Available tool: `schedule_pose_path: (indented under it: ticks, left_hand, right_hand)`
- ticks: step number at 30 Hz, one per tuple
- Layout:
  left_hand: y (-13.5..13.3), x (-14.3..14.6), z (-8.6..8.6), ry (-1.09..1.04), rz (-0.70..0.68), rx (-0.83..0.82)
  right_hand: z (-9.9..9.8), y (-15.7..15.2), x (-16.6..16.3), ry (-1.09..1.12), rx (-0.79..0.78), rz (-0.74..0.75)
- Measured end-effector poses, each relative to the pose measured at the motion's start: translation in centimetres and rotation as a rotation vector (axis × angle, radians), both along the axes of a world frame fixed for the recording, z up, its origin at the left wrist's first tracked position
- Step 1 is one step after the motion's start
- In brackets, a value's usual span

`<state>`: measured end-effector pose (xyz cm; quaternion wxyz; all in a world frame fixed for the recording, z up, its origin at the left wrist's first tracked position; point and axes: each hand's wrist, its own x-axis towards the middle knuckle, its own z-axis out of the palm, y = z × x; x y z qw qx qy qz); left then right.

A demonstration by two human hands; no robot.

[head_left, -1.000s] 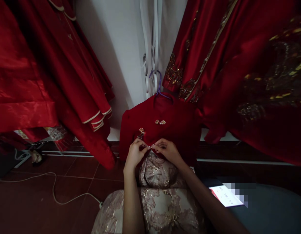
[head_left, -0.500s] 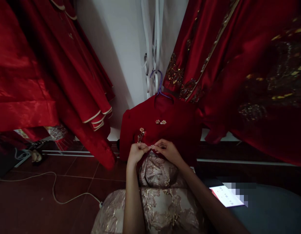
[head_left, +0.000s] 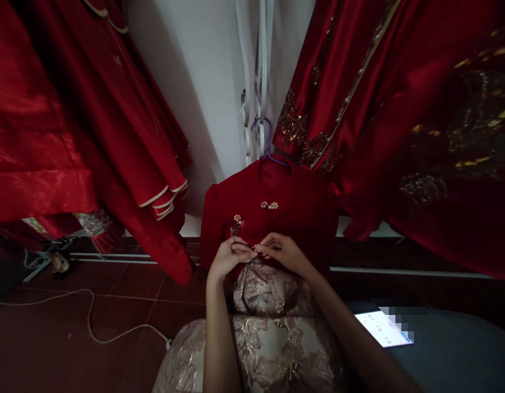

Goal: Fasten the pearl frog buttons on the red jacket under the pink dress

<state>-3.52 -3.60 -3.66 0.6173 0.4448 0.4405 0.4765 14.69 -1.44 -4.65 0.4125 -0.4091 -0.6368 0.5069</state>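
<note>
Hands, L (head_left: 228, 257) & R (head_left: 282, 252), pinching red jacket (head_left: 272, 210) front, fingertips touching

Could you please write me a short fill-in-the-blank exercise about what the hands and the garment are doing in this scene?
1. Both hands meet at the front of a small ___ jacket.
2. The jacket hangs on a ___ hanger.
3. A white ___ trails across the floor.

Missing words: red; purple; cable

White wall (head_left: 187, 71), dark red tiled floor (head_left: 72, 338)
</note>
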Motion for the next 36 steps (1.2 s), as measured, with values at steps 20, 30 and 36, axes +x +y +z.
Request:
schedule_pose_path:
  ticks: [20,30,36]
  left_hand:
    - [2.1,3.3,-0.3,-0.527,0.416,-0.001]
    - [2.5,3.5,-1.1,-0.348,0.536,0.056]
    - [2.3,3.7,-0.7,0.085,0.644,0.273]
  right_hand:
    - [5.4,-2.8,2.7,-0.180,-0.137,0.423]
    - [4.6,-2.6,2.1,-0.216,-0.120,0.439]
    - [4.3,-2.4,2.6,-0.249,-0.094,0.411]
